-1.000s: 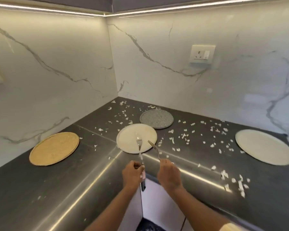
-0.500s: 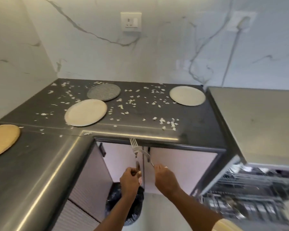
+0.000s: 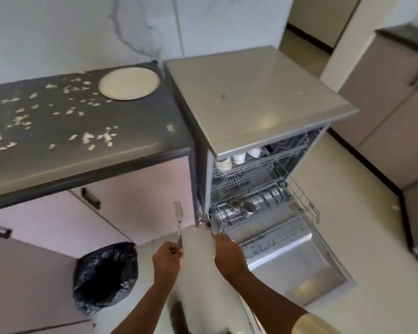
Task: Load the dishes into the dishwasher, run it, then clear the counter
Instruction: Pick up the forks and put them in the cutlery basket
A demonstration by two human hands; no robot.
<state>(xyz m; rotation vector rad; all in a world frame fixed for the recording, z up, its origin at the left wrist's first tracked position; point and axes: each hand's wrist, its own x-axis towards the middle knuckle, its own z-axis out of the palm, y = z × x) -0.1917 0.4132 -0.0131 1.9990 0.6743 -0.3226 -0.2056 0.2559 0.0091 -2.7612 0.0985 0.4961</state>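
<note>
A fork (image 3: pixel 178 214) stood upright, handle gripped in the left hand (image 3: pixel 167 260), tines above the fist, right hand (image 3: pixel 227 253) curled beside the open dishwasher (image 3: pixel 251 97), its hold impossible to tell.

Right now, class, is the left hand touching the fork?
Touching. The head view shows the left hand gripping the fork by its handle, fingers curled round it, tines pointing up.

Right hand (image 3: pixel 226 251) — grip contents hidden behind its knuckles. Lower rack (image 3: pixel 309 209) items — blurred, unidentifiable. Surface (image 3: pixel 135 141) cut off at left edge.
</note>
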